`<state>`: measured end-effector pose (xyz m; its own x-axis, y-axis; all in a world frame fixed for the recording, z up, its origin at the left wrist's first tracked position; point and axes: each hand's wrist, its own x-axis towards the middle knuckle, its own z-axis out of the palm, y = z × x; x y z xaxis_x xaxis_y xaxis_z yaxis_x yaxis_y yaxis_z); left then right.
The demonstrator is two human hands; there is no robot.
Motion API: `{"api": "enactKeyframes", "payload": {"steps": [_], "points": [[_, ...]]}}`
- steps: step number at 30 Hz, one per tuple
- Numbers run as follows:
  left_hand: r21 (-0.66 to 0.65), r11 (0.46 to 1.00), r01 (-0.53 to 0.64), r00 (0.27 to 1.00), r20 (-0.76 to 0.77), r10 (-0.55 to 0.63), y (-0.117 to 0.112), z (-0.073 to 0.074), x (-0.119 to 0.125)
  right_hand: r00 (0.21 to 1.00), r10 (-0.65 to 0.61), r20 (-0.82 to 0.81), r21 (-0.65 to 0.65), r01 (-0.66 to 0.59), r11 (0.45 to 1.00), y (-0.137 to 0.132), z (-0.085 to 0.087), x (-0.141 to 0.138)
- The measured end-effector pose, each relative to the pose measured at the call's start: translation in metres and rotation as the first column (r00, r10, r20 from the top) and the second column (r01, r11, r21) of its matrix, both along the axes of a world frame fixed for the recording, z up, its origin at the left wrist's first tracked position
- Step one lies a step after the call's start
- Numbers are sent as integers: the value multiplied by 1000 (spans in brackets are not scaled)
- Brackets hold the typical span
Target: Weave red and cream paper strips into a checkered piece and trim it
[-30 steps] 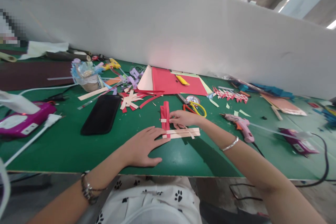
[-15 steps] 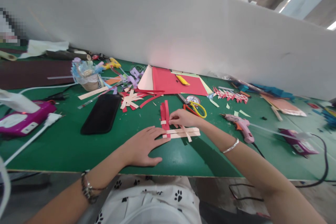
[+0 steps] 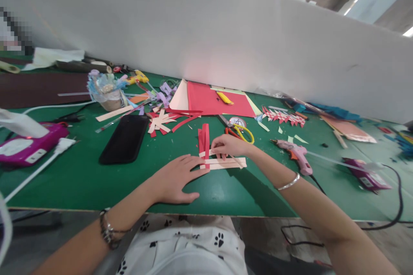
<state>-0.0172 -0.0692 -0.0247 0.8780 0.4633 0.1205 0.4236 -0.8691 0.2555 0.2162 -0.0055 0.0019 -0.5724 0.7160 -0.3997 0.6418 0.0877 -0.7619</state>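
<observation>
Brown pot (image 3: pixel 112 105) left of centre, toward the desk's (image 3: pixel 80 184) back edge; crumpled blue material (image 3: pixel 93 91) around its mouth, contents unclear. Left hand (image 3: pixel 176 179): fingers partly spread, thumb apart, tips on the crossing of red strips (image 3: pixel 204 137) and flat pale strips (image 3: pixel 227 165), mid-length along the front edge. Right hand (image 3: pixel 229 145): fingers curled together, pinching narrow strip (image 3: pixel 205 153) that crosses the reds

The left hand (image 3: pixel 176 180) lies flat near the front edge of the desk (image 3: pixel 226 200), fingers together; the right hand (image 3: pixel 230 145), farther in, seems pinched.
</observation>
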Motion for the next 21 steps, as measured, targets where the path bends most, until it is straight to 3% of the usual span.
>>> {"api": "enactKeyframes", "payload": {"steps": [9, 21], "points": [[10, 1000, 1, 1000, -15, 0, -1, 2, 1, 997, 45, 58, 121, -51, 991, -2, 7, -4], [-2, 1000, -2, 1000, -29, 2, 0, 2, 2, 954, 179, 241, 273, -244, 931, -4, 10, -5]]}}
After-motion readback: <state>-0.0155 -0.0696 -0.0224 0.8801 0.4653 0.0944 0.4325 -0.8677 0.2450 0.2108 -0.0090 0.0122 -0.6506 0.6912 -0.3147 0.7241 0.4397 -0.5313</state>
